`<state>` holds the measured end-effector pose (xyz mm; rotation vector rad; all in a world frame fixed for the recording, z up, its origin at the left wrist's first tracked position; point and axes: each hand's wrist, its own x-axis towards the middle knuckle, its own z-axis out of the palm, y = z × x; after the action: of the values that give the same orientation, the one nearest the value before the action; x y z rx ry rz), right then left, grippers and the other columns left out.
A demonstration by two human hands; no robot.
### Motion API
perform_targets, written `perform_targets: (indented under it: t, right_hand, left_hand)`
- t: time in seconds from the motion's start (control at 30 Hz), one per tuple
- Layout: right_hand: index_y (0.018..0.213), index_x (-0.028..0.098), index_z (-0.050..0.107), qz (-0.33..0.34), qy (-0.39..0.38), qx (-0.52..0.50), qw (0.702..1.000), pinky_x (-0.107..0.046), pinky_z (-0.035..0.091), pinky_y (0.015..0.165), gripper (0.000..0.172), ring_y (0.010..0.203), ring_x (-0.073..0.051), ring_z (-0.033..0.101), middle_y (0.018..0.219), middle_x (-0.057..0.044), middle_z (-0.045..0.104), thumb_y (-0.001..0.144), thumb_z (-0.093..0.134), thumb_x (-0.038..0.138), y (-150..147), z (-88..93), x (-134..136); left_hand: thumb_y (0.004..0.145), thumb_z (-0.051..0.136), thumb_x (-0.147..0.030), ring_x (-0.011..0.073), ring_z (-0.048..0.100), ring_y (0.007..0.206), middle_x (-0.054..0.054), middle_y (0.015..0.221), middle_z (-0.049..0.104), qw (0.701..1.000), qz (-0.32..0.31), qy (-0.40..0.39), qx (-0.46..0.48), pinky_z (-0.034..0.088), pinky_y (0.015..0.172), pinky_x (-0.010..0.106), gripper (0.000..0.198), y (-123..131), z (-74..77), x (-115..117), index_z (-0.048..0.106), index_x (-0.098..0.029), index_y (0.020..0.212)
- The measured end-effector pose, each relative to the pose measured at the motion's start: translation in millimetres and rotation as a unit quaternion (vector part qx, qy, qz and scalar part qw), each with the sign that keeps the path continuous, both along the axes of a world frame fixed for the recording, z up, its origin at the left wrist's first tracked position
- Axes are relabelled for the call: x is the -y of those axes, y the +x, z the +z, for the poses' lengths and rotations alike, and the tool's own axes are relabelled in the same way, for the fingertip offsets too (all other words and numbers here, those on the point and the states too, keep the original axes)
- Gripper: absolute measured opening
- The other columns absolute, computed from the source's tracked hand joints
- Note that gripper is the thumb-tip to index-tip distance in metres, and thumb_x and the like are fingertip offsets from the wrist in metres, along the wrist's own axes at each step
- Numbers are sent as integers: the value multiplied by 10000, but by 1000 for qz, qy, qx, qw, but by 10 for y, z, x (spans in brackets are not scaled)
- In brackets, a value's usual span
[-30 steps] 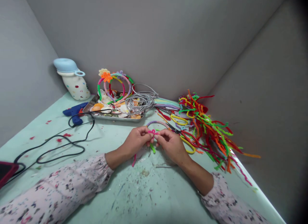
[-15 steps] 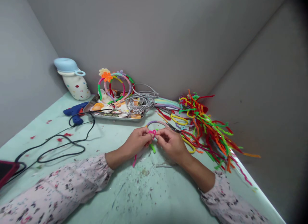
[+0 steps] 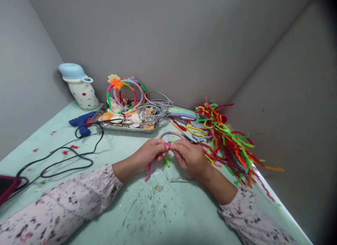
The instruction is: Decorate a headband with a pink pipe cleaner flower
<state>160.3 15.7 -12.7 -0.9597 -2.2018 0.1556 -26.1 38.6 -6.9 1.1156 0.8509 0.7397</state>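
My left hand [image 3: 149, 154] and my right hand [image 3: 190, 156] meet over the pale green table [image 3: 86, 174], both pinching a pink pipe cleaner [image 3: 166, 145] twisted into a small loop between the fingertips. One pink end [image 3: 148, 172] hangs down below my left hand. A short green piece [image 3: 166, 162] lies under the fingers. A purple headband [image 3: 171, 134] lies just behind the hands.
A heap of coloured pipe cleaners [image 3: 229, 139] fills the right side. At the back stand a metal tray [image 3: 123, 127] with decorated headbands [image 3: 123, 92] and grey wire coils [image 3: 154, 110], a blue glue gun [image 3: 80, 123] with black cord [image 3: 63, 157], and a spotted bottle [image 3: 80, 86].
My right hand has shifted slightly left and rolled over the pink loop, closing tighter against the left hand. The dangling pink end swung a little.
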Motion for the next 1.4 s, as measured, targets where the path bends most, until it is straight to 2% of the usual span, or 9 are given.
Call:
perform_targets:
  t: [0.1,0.23,0.47,0.63,0.8,0.93,1.07,1.23,1.4]
  right_hand:
    - [933,194,610,-53,-198,-157,966,-274,494,561,222,659,-160,612,812,-61,665,895,499,383,-82,58,4]
    - [744,183,565,-21,-452,-280,847,-213,332,378,346,414,-99,468,520,12,552,884,456,481,-153,107,-7]
    - [715,168,559,7,-551,-385,740,-176,238,360,184,426,-70,457,542,37,532,716,614,343,-211,167,7]
    - [709,178,544,-36,-489,-275,827,-194,277,384,171,389,-72,390,502,41,529,787,554,330,-192,197,11]
    - [788,166,612,-62,-132,-35,989,-272,450,597,118,660,-158,573,754,-54,619,829,511,210,-135,146,23]
    - [884,162,636,-23,-25,80,996,-272,453,608,180,736,-175,599,863,-95,644,881,457,180,-89,107,21]
    - [939,181,625,-35,-143,-49,988,-262,472,620,137,737,-159,595,862,-63,645,878,523,250,-67,123,-26]
    - [810,161,590,-27,-480,-255,839,-190,351,383,322,439,-84,509,610,5,586,882,485,456,-79,110,-86]
    - [711,126,596,28,-639,-381,668,-157,276,318,304,406,-73,547,597,0,568,829,555,404,-124,107,-76]
  left_hand:
    - [758,593,-275,83,376,491,-42,542,448,990,86,102,-45,288,495,231,166,17,19,37,507,-174,658]
    - [787,569,-284,104,404,565,-37,610,475,960,126,219,-123,317,549,235,124,22,15,99,514,-187,733]
    - [810,513,-262,110,432,595,-32,657,524,921,97,313,-212,323,575,226,82,20,2,165,543,-187,796]
    - [801,510,-249,104,405,574,-47,625,487,920,94,306,-228,302,547,228,97,25,8,151,501,-188,726]
    - [771,539,-244,96,370,525,-48,574,442,963,60,200,-173,281,513,238,142,20,-5,73,472,-189,658]
    - [757,578,-289,85,330,454,-42,510,427,989,16,93,-115,231,466,253,193,20,-22,17,477,-190,626]
    - [745,588,-249,83,337,454,-38,508,429,991,61,90,-79,233,466,257,158,39,-11,8,488,-190,639]
    - [787,571,-280,83,345,473,-48,524,423,985,96,114,-90,257,477,248,180,52,-23,24,474,-187,667]
    - [823,534,-278,98,435,586,-29,646,501,963,91,220,-124,347,564,240,131,41,-66,82,503,-175,749]
